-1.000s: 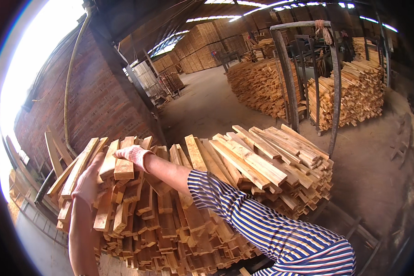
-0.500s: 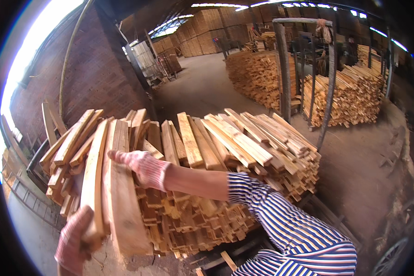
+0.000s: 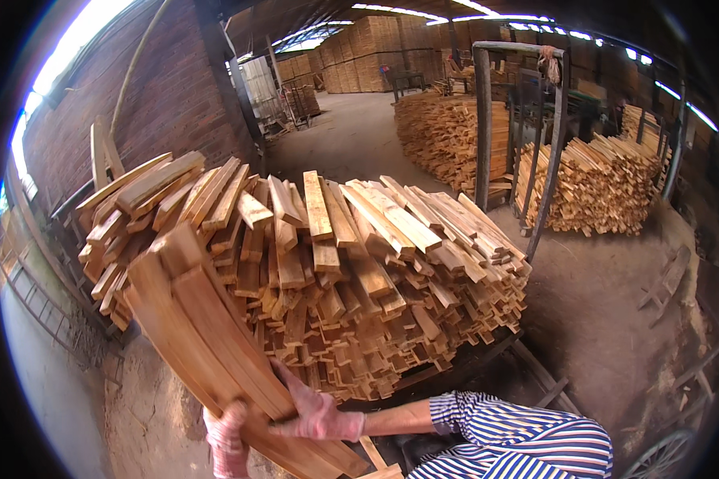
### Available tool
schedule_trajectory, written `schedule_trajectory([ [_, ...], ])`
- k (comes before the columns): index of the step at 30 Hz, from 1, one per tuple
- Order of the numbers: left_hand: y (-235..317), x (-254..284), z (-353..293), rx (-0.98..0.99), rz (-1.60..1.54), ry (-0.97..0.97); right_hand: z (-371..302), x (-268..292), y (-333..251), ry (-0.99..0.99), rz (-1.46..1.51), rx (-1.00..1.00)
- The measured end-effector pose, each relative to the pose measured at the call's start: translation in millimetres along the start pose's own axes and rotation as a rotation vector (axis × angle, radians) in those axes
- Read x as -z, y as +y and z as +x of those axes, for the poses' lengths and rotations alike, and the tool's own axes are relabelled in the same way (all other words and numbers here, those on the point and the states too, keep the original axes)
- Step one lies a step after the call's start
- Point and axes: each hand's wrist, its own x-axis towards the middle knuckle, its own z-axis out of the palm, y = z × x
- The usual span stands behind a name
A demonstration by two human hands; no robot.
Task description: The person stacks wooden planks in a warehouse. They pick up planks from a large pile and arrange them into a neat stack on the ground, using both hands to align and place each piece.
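Note:
A bundle of several long wooden boards is held between my two gloved hands, slanting up from the lower middle toward the left end of a big heap. My left hand, in a pinkish-white glove, grips the boards at their left side, thumb on top. On the other side my right hand, in a like glove, is closed against the boards. Behind them lies the stack of wooden sticks, layered crosswise with loose ends toward me. The upper ends of the held boards are blurred by motion.
Below the stack, a dark frame juts out at right. Beyond stand an upright wooden post frame and more wood piles. A brick wall rises at left; a spoked wheel shows at lower right.
Both hands have come down and toward me, the right one from atop the stack to the boards' lower part. The boards have left the stack's left end and now lean across in front of it.

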Motion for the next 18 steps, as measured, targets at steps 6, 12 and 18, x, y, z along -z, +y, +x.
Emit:
schedule_trajectory([
  [6, -52, 45, -103, -0.028, -0.09, -0.06, -90, -32, 5, -0.29, 0.199, -0.281],
  [12, -102, 95, -203, 0.099, -0.069, 0.181, -145, -100, 13, -0.707, 0.503, -0.681],
  [18, -193, 149, -328, 0.294, -0.135, 0.377, -220, -142, 79, -1.038, 0.151, -0.44],
])
